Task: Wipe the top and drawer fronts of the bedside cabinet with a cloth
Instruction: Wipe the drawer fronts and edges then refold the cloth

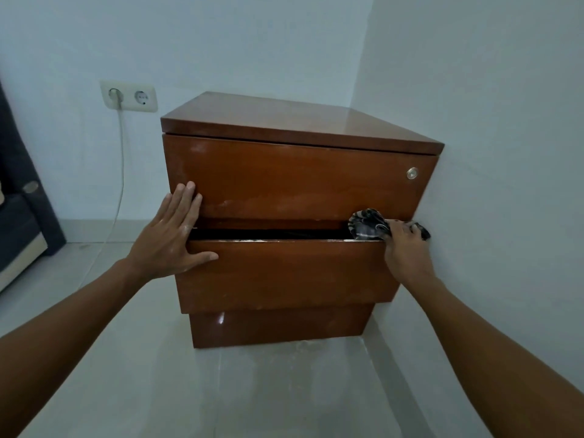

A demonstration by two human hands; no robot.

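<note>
While the left hand [172, 230] lies flat and spread on the corner-set cabinet [294, 172], the right hand [407, 245] grips the cloth [366, 224] at the middle drawer's [284, 273] top edge.

We see the cabinet [294, 191], glossy reddish-brown wood, standing on the floor in a room corner with its right side against the wall. Its flat top [284, 120] is bare and reflects light. The upper drawer front [294, 178] is closed, shows pale scuffs along its lower part and carries a round metal lock [411, 173] at upper right. The middle drawer [284, 273] stands pulled out, leaving a dark gap above its front. The cloth [369, 224], dark with a light pattern, is bunched at the gap's right end.
</note>
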